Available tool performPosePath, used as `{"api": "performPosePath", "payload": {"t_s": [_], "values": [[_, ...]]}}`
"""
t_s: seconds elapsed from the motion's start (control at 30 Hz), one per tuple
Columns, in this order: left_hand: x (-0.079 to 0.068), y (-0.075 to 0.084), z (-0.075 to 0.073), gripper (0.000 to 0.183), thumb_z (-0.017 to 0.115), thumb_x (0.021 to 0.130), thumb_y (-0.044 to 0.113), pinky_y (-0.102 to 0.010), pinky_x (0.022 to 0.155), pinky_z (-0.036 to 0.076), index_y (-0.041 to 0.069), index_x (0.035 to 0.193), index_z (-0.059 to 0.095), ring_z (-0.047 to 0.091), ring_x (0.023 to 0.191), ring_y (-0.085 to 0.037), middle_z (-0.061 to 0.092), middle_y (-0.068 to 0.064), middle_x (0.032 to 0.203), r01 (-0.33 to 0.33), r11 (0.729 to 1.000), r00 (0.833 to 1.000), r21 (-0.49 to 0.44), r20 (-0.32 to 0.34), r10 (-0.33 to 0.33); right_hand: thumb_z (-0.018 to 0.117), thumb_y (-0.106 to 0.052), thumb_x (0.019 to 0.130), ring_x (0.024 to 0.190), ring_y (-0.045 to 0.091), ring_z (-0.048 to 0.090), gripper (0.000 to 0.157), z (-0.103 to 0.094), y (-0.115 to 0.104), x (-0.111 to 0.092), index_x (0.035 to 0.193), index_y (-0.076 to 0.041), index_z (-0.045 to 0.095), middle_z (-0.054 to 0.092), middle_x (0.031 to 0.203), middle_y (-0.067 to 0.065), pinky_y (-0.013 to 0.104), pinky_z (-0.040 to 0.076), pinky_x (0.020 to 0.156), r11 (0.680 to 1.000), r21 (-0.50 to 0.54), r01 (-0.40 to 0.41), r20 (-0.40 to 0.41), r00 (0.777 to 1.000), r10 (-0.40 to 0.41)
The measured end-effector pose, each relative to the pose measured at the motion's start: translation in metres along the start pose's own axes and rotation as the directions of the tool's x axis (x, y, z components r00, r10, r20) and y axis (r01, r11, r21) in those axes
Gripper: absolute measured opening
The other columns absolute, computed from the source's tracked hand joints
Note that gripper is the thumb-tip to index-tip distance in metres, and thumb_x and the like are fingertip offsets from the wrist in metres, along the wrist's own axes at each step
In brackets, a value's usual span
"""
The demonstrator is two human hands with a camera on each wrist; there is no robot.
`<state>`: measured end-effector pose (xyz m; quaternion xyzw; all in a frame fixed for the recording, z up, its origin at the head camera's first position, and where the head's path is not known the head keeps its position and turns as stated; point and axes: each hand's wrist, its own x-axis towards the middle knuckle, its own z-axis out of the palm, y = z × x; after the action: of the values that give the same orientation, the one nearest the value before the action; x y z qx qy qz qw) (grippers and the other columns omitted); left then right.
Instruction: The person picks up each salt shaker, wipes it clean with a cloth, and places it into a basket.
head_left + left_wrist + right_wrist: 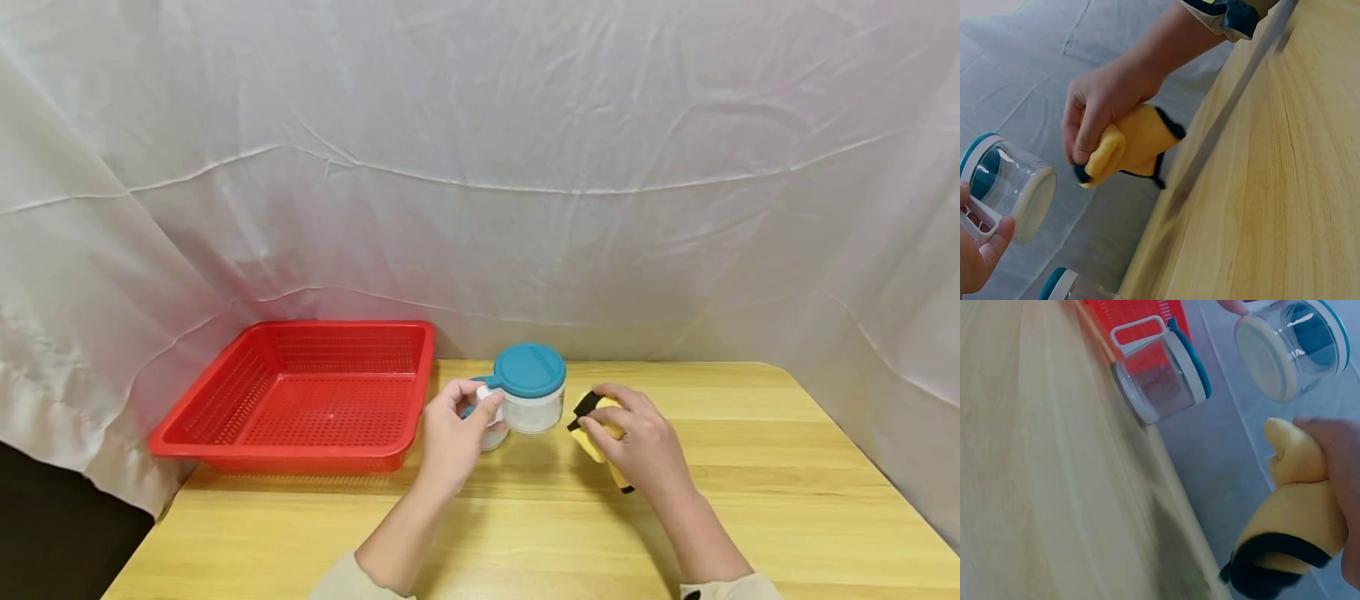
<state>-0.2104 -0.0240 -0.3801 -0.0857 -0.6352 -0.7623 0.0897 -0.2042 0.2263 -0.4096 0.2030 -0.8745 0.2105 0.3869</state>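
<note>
My left hand grips the white handle of a clear jar with a blue lid, holding it above the table. In the left wrist view the lifted jar tilts, its pale base towards the right hand. A yellow cloth with black edging is pinched, bunched up, in my right hand, a short way right of the jar and apart from it. A second similar jar stands on the table; in the head view the left hand and the lifted jar partly hide it.
A red perforated plastic basket sits on the left side of the wooden table. Behind the table hangs a pale, creased curtain, which also runs along both sides.
</note>
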Motion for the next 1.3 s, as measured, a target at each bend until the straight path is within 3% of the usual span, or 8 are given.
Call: {"api": "performPosePath", "payload": {"t_s": [0.13,0.23,0.53,0.67,0.83,0.97,1.13,1.3], "values": [[0.001,-0.001,-0.001,0.024,0.075,0.087,0.01,-0.041,0.068,0.061,-0.004,0.101,0.062,0.06,0.082,-0.018,0.059,-0.013,0.093,-0.011,1.0,1.0,0.0,-0.005,0.011,0.086,-0.007,0.071,0.115,0.033,0.058,0.048,-0.003,-0.005,0.003,0.114,-0.008,0.065,0.057,0.128,0.012,0.05,0.055,0.087,0.995,0.03,-0.096,0.039,0.995,0.094],[0.001,-0.001,-0.001,0.025,0.075,0.087,0.009,-0.044,0.069,0.061,-0.006,0.101,0.061,0.061,0.081,-0.018,0.061,-0.014,0.094,-0.023,1.0,1.0,-0.01,-0.004,0.023,0.086,-0.003,0.066,0.114,0.036,0.057,0.062,-0.005,-0.008,0.005,0.12,-0.009,0.058,0.05,0.13,0.014,0.055,0.055,0.085,0.984,0.049,-0.172,0.077,0.983,0.168],[0.002,-0.002,-0.002,0.024,0.075,0.087,0.01,-0.045,0.069,0.061,-0.003,0.102,0.062,0.06,0.081,-0.019,0.06,-0.013,0.094,-0.026,1.0,1.0,0.001,-0.014,0.026,0.086,-0.002,0.064,0.109,0.03,0.063,0.059,-0.007,-0.012,0.006,0.117,-0.009,0.061,0.065,0.119,0.01,0.046,0.055,0.088,0.989,0.083,-0.124,0.057,0.991,0.119],[0.002,-0.001,-0.002,0.023,0.075,0.087,0.009,-0.042,0.068,0.061,-0.003,0.102,0.062,0.061,0.081,-0.019,0.061,-0.013,0.093,-0.027,1.0,0.999,-0.005,-0.023,0.026,0.086,-0.006,0.067,0.091,0.028,0.068,0.062,-0.012,-0.014,0.008,0.123,-0.015,0.061,0.068,0.119,0.007,0.041,0.056,0.072,0.985,0.088,-0.15,0.094,0.985,0.142],[0.003,0.001,-0.003,0.024,0.074,0.087,0.008,-0.041,0.068,0.061,-0.004,0.103,0.062,0.06,0.08,-0.018,0.061,-0.013,0.092,-0.037,0.999,0.999,-0.013,-0.03,0.037,0.084,-0.004,0.064,0.079,0.022,0.055,0.064,-0.016,-0.016,0.01,0.12,-0.011,0.053,0.06,0.116,0.01,0.034,0.046,0.062,0.973,0.082,-0.216,0.137,0.97,0.203],[0.004,0.001,-0.003,0.023,0.075,0.087,0.008,-0.041,0.067,0.061,-0.004,0.102,0.062,0.06,0.08,-0.018,0.061,-0.013,0.092,-0.045,0.999,0.998,-0.012,-0.033,0.045,0.086,-0.003,0.059,0.088,0.021,0.056,0.061,-0.018,-0.018,0.013,0.111,-0.007,0.054,0.057,0.112,0.009,0.033,0.048,0.067,0.979,0.092,-0.18,0.095,0.981,0.172],[0.005,0.002,-0.005,0.022,0.076,0.085,0.007,-0.04,0.066,0.061,-0.004,0.101,0.064,0.06,0.078,-0.018,0.061,-0.012,0.09,-0.058,0.998,0.997,-0.016,-0.055,0.057,0.085,-0.002,0.062,0.099,0.018,0.062,0.051,-0.022,-0.018,0.015,0.109,-0.01,0.069,0.066,0.112,0.004,0.016,0.046,0.077,0.981,0.174,-0.082,-0.03,0.996,0.088],[0.006,0.003,-0.006,0.022,0.076,0.085,0.007,-0.038,0.065,0.061,-0.002,0.103,0.067,0.06,0.078,-0.017,0.061,-0.01,0.087,-0.062,0.998,0.996,-0.032,-0.07,0.06,0.08,-0.002,0.064,0.1,0.016,0.06,0.05,-0.025,-0.023,0.015,0.113,-0.012,0.073,0.063,0.12,0.009,0.01,0.047,0.069,0.966,0.26,-0.003,-0.076,0.997,0.023]]}}
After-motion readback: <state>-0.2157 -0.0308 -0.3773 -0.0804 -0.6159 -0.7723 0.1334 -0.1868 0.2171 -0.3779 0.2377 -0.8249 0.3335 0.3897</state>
